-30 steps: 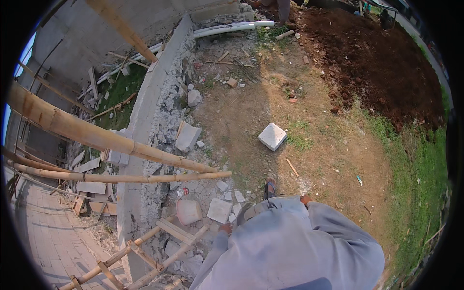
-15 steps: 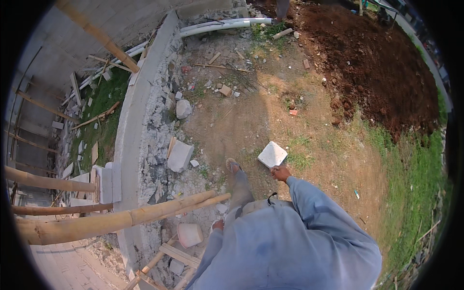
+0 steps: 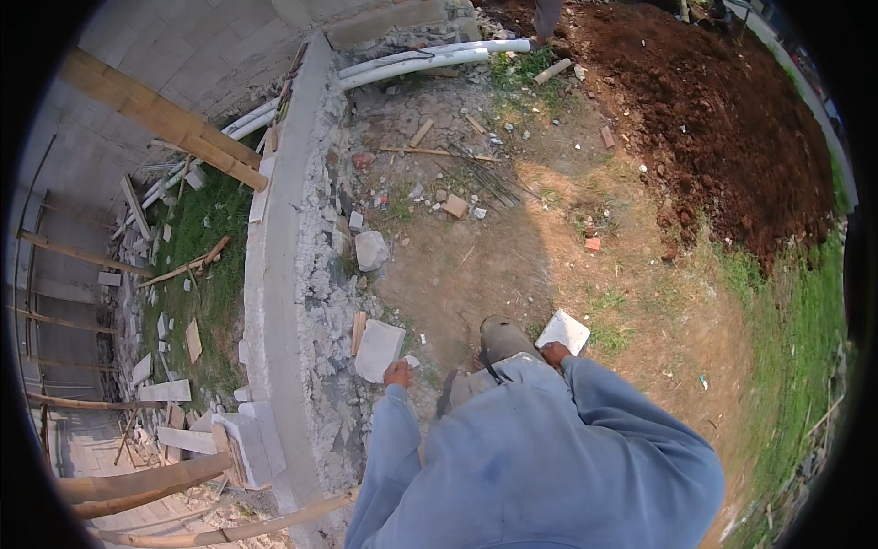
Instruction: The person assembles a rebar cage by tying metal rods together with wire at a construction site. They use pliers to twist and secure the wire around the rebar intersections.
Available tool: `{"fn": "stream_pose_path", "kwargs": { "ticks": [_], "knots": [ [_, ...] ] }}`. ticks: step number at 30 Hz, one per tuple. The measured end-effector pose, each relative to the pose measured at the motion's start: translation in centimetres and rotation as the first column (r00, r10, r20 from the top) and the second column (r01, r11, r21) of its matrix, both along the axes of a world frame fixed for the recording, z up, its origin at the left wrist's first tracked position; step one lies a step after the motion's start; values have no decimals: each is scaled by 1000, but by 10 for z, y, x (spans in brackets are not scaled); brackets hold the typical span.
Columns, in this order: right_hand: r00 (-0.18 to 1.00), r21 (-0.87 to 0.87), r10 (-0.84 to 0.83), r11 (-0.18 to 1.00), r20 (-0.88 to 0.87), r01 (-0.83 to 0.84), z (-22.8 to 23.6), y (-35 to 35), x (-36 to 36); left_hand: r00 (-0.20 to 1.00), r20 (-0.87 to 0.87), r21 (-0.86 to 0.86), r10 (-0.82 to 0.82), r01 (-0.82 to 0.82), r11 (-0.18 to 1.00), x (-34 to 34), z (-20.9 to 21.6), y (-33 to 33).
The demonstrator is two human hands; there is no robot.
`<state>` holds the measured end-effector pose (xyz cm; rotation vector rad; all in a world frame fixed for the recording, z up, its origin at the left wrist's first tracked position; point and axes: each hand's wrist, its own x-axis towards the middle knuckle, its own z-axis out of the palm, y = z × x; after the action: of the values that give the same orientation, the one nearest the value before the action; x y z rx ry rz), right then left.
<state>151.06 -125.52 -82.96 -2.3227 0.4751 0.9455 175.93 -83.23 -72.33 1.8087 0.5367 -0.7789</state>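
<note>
My right hand (image 3: 553,354) grips the near corner of a square, pale block (image 3: 564,331). The block is held low in front of my bent knee, its flat face turned up. My left hand (image 3: 399,373) is in front of my left side, beside the lower right corner of a larger white block (image 3: 380,348) near the wall foot. Its fingers look curled in; what they hold, if anything, is hidden. Whether that hand touches the larger block I cannot tell.
A low rough-sided concrete wall (image 3: 279,302) runs along my left, with bamboo poles (image 3: 155,480) across it. Rubble and a rounded white block (image 3: 371,250) lie at its foot. White pipes (image 3: 416,61) cross the far end. A reddish soil heap (image 3: 722,119) rises far right.
My left hand has come forward from beside the bucket to the larger block. My right hand still holds the pale block. The view has shifted, and the bucket is out of sight.
</note>
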Motion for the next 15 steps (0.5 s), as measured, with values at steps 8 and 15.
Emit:
{"fn": "stream_pose_path", "kwargs": {
  "ticks": [8,15],
  "knots": [
    [1000,121,14,992,11,-16,-54,-37,135,993,105,-224,-55,78,972,200,13,-113],
    [983,173,-181,969,23,175,-35,-99,354,952,-306,86,7,21,996,302,-15,-101]
  ]
}}
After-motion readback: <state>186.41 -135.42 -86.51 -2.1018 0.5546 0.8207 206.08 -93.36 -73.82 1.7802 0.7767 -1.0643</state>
